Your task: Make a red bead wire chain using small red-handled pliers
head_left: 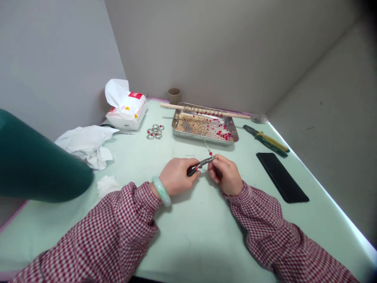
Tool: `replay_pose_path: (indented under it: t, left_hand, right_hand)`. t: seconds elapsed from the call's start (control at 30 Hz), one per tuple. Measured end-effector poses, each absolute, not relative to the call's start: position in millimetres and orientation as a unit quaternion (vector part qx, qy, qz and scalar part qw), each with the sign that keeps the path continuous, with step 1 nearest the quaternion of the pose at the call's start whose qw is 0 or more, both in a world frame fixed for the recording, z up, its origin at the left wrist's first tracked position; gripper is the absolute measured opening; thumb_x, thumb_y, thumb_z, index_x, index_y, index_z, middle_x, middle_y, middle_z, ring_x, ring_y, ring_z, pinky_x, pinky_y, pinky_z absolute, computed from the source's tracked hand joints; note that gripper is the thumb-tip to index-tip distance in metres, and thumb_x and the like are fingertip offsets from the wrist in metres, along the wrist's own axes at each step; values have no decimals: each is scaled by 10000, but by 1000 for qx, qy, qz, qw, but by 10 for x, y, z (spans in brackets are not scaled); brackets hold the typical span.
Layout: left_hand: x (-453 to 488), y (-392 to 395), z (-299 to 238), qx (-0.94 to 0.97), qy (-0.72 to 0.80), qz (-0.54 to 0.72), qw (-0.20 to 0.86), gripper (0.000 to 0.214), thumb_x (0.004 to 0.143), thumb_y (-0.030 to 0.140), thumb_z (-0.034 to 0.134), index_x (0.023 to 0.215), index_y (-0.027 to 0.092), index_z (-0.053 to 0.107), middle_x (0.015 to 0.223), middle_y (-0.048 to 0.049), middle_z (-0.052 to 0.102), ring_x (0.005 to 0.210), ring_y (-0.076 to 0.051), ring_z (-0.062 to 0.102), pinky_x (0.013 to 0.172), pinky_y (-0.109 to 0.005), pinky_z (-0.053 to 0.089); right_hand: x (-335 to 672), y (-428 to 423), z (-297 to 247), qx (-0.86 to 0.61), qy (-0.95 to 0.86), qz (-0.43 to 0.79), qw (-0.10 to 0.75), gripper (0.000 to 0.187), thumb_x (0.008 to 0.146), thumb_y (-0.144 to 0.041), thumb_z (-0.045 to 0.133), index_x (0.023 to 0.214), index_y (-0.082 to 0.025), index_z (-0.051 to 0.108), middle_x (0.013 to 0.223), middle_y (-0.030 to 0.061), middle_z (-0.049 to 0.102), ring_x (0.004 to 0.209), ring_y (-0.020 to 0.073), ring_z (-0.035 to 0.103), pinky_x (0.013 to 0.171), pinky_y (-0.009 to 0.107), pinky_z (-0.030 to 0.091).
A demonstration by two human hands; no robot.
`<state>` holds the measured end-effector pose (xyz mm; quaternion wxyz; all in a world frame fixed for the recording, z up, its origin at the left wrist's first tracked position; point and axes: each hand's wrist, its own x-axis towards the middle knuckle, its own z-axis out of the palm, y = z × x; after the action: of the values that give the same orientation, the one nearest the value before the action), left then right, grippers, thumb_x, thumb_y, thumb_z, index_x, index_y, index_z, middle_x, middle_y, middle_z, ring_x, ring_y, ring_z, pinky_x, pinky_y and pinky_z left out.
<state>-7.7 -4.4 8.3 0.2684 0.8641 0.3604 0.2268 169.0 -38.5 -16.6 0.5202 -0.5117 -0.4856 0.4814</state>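
Note:
My left hand [176, 176], with a pale green bangle on the wrist, is closed round the handles of small pliers [201, 164]. The plier jaws point right and meet the fingertips of my right hand [225, 173]. That hand pinches the end of a short beaded chain [208, 148] with red beads, which runs up toward the metal tray [176, 127]. Both hands rest on the pale green table, just in front of the tray.
The tray holds small gold and red beads; a wooden stick [235, 114] with beads lies across its far edge. Key rings [155, 131], a tissue pack [128, 110], crumpled tissues [85, 143], green-yellow pliers [266, 140], a black phone [281, 177], a small cup [174, 95]. A dark green shape [35, 165] at left.

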Motion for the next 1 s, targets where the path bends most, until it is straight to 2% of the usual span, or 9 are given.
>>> replay_pose_path:
  t: [0.27, 0.5, 0.73, 1.0]
  left_hand:
    - [-80, -59, 89, 872, 368, 232, 224, 109, 824, 218, 523, 834, 182, 626, 701, -3, 606, 617, -138, 493, 584, -261, 344]
    - [-78, -13, 53, 874, 381, 216, 212, 143, 838, 290, 537, 883, 181, 617, 779, -23, 610, 694, -165, 524, 638, -281, 384]
    - [-77, 19, 62, 866, 359, 229, 263, 178, 829, 305, 567, 920, 168, 636, 768, -13, 612, 650, -141, 498, 604, -261, 366]
    - [-80, 37, 51, 841, 375, 247, 301, 260, 814, 332, 594, 1003, 162, 649, 833, -31, 644, 704, -154, 533, 648, -271, 394]
  right_hand:
    - [1625, -404, -144, -496, -461, 493, 547, 246, 852, -286, 471, 644, -169, 530, 440, -43, 471, 359, 66, 353, 344, 188, 240]
    - [1632, -399, -172, -521, -487, 450, 538, 226, 871, -309, 484, 717, -165, 565, 494, -45, 500, 379, 64, 377, 365, 194, 267]
    - [1684, -420, -158, -522, -542, 410, 514, 240, 905, -307, 449, 774, -161, 588, 517, -45, 489, 414, 69, 391, 401, 209, 293]
    - [1683, -393, -182, -539, -556, 363, 518, 220, 902, -277, 458, 773, -163, 594, 521, -48, 478, 429, 71, 400, 420, 211, 312]
